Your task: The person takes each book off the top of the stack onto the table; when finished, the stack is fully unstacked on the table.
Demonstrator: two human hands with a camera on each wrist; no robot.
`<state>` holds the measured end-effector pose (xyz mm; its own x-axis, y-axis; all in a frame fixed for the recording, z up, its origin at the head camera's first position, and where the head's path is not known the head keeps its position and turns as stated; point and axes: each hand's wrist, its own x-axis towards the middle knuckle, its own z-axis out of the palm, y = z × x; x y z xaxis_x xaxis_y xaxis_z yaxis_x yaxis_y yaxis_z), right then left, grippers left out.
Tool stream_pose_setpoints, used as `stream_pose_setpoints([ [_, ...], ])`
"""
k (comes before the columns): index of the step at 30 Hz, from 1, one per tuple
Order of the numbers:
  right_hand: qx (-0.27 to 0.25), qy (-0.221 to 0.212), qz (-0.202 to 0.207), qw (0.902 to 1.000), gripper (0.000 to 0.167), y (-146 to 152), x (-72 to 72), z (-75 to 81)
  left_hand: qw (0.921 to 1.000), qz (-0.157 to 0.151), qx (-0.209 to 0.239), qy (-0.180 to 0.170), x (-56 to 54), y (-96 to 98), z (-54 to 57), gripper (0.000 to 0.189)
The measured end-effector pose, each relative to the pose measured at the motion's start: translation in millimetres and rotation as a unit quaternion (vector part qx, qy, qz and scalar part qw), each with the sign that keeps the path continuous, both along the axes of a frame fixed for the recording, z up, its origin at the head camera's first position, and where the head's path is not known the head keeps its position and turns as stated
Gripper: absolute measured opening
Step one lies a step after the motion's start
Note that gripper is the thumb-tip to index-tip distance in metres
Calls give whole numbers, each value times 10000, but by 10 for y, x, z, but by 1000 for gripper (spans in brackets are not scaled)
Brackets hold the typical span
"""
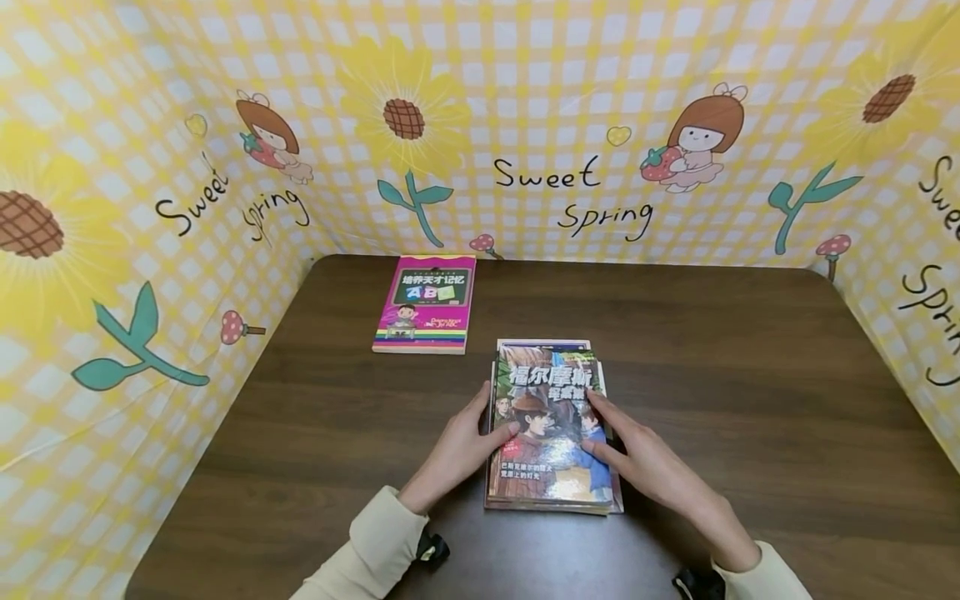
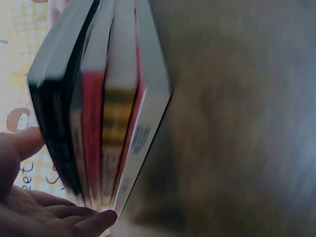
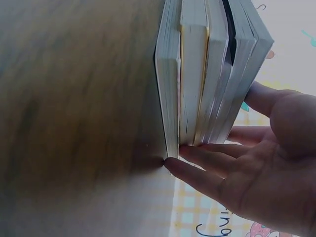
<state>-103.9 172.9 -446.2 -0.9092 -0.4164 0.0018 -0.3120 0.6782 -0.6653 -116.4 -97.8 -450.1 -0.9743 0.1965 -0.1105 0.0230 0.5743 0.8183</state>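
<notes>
1. Flanking a stack of books [image 1: 553, 467] that lies on the dark wood-grain table [image 1: 735, 392], the two hands appear in the head view at its long sides. The left hand [image 1: 461, 446] lays its thumb on the top cover; the right hand [image 1: 648, 454] touches the opposite margin with thumb and forefinger. Both are only loosely cupped, fingers mostly extended rather than wrapped around. Uppermost is a glossy Sherlock Holmes paperback [image 1: 551, 421] titled in Chinese; its shine suggests a slippery cover. A magenta ABC memory book [image 1: 425, 304] lies apart, farther away and to the left. Yellow checked cloth [image 1: 510, 100] hangs behind.

2. From the left wrist, a dark spine [image 2: 54, 118], a red spine [image 2: 92, 128] and a white spine [image 2: 132, 148] show, with the fingers stretched along that side, the spread thumb by the dark one. Spines are probably the stiffest place to press or take hold.

3. From the right wrist, pale page edges [image 3: 195, 74] sit slightly uneven, the straight fingers reaching along them. Pages likely flex and could fan; together the books should feel fairly heavy, so support underneath from both sides seems safest.
</notes>
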Motion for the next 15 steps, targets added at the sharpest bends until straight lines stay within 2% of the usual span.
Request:
stream_pose_setpoints([
  [9, -2, 27, -97, 9999, 69, 31, -80, 31, 9996, 99, 234, 83, -45, 67, -40, 85],
  [15, -28, 13, 12, 10000, 70, 39, -31, -21, 9977, 133, 635, 220, 25, 47, -98, 78],
])
